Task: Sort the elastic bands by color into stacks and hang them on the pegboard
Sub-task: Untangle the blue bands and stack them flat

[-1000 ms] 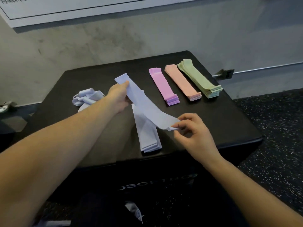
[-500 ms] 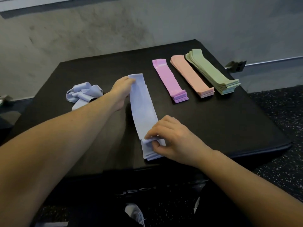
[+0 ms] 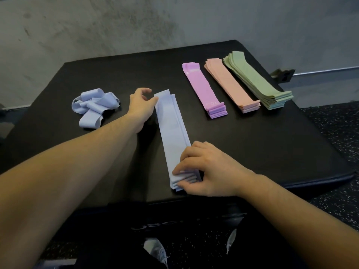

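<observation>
Left hand [image 3: 140, 105] now off lavender stack [image 3: 172, 133], near end under right hand [image 3: 204, 169].

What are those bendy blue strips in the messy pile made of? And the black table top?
The messy blue pile looks like thin, matte stretchy rubber or latex: the strips curl into soft loops and flop over each other. The black table top seems to be padded vinyl or leather-like covering, judging by its rounded edge and dull sheen, though I can't be sure.
</observation>
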